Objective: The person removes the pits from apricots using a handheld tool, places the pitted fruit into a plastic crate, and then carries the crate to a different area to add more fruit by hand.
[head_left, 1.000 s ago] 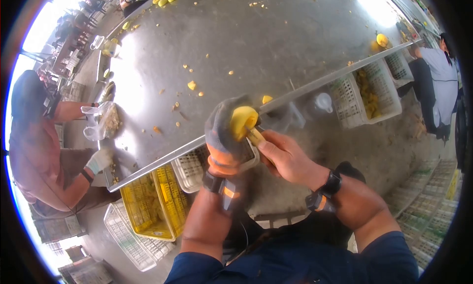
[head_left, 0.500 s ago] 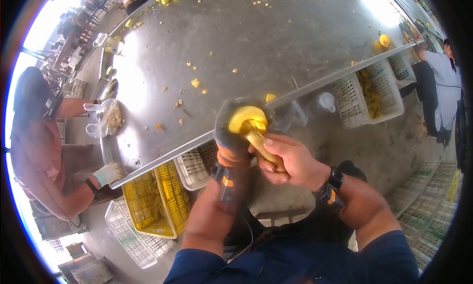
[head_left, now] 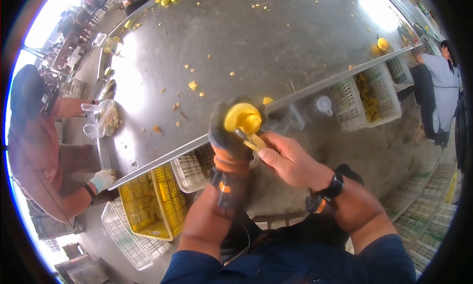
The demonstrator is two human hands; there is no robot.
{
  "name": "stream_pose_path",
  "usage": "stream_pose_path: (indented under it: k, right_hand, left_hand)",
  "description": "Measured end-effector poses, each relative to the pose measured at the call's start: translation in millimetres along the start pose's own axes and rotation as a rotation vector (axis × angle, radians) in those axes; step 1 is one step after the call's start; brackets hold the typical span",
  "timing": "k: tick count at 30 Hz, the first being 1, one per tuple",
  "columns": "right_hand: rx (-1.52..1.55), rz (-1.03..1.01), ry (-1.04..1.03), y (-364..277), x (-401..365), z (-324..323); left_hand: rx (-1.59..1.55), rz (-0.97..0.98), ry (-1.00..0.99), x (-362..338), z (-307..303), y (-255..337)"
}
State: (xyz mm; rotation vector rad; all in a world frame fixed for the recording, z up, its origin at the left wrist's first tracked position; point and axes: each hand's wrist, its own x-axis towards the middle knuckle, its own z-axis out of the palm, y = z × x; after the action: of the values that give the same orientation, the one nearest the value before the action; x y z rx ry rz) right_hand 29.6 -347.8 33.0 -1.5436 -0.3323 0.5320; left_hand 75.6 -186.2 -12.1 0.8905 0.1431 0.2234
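My left hand (head_left: 219,128), in a dark glove with an orange cuff, is closed around a yellow fruit piece (head_left: 235,115). A rounded yellow lump (head_left: 252,123) shows at the cut side of the fruit. My bare right hand (head_left: 290,158) grips a small hand tool with a pale yellowish handle (head_left: 255,142). Its short metal end touches or lies close against the lower edge of the fruit; the exact tip is hard to make out. Both hands are over the near edge of the metal table (head_left: 295,42).
Fruit scraps (head_left: 192,86) dot the table. A yellow crate (head_left: 170,202) and white crate (head_left: 189,173) stand below its edge at left; another white crate (head_left: 389,104) holds yellow pieces at right. Co-workers sit left (head_left: 37,141) and right (head_left: 441,87). A plastic bag (head_left: 102,119) lies at left.
The fruit has turned in my left hand, and its lump now shows more fully. The tool has shifted lower left along the fruit, with my right hand's fingers opened out somewhat around its handle.
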Motion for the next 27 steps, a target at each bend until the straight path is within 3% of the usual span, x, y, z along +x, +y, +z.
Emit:
stream_pose_path:
  k: [6, 10, 12, 18, 20, 22, 24, 27]
  right_hand:
    - [-0.177, -0.042, 0.014, -13, -1, -6]
    - [-0.242, -0.093, 0.012, -9, 0, -5]
    - [-0.271, -0.120, 0.003, -11, 1, -6]
    - [-0.372, -0.162, 0.121, -14, -3, -4]
    - [-0.480, -0.208, 0.212, -8, 1, -5]
    - [-0.433, -0.181, 0.283, -5, 3, -4]
    - [-0.407, -0.154, 0.316, -1, 6, -7]
    - [-0.469, -0.185, 0.326, -9, 6, -11]
  left_hand:
    - [0.249, 0.200, 0.000, 6, -16, -16]
    - [0.130, 0.066, -0.156, -3, -7, 14]
    - [0.274, 0.020, -0.225, -4, -10, 18]
    - [0.173, 0.039, -0.068, -8, 1, 11]
    - [0.665, 0.303, -0.131, -1, -20, 4]
    - [0.861, 0.586, -0.174, -4, -15, 13]
    - [0.738, 0.409, -0.249, 3, -28, 4]
    - [0.961, 0.528, -0.254, -3, -20, 20]
